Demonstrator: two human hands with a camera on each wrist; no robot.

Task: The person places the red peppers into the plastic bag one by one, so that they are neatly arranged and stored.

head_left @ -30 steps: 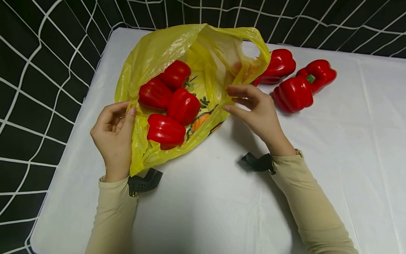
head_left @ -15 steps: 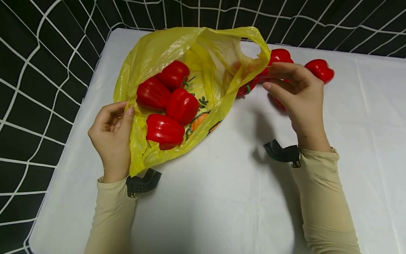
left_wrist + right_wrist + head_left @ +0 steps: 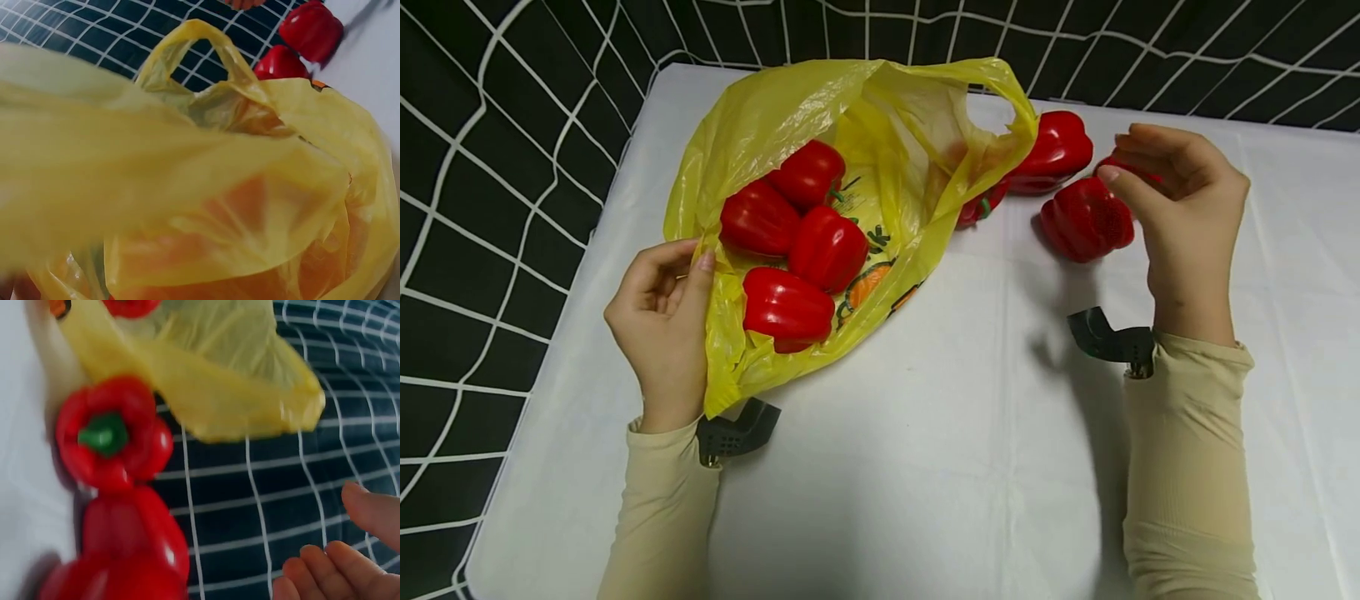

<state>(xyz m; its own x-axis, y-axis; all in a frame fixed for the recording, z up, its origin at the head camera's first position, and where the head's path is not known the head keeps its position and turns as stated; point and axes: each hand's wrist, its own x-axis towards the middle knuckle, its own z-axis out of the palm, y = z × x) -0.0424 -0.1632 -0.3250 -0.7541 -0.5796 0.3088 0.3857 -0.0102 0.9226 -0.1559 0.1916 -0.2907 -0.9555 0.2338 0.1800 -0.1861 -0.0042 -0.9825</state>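
Note:
My left hand (image 3: 662, 342) pinches the near left edge of a yellow plastic bag (image 3: 775, 100) between thumb and fingers. The bag lies on its side with its mouth spread, and several red bell peppers (image 3: 829, 250) rest inside it. To the right, my right hand (image 3: 1195, 217) hovers with thumb and fingers apart and nothing between them. Close to its fingertips sits a red bell pepper (image 3: 1084, 218); another behind it is mostly hidden by the fingers. A third pepper (image 3: 1060, 150) lies farther back. Beside the bag's handle, a stem-end pepper (image 3: 112, 434) shows in the right wrist view.
A white-clothed table (image 3: 910, 483) carries everything. Black fabric with a white grid (image 3: 490, 250) stands along its left and far sides. Each wrist wears a dark camera mount (image 3: 1112, 337), jutting inward over the table.
My right hand has let go of the bag's right edge and moved right, past the nearer loose peppers. My left hand keeps its hold on the bag, nearly still.

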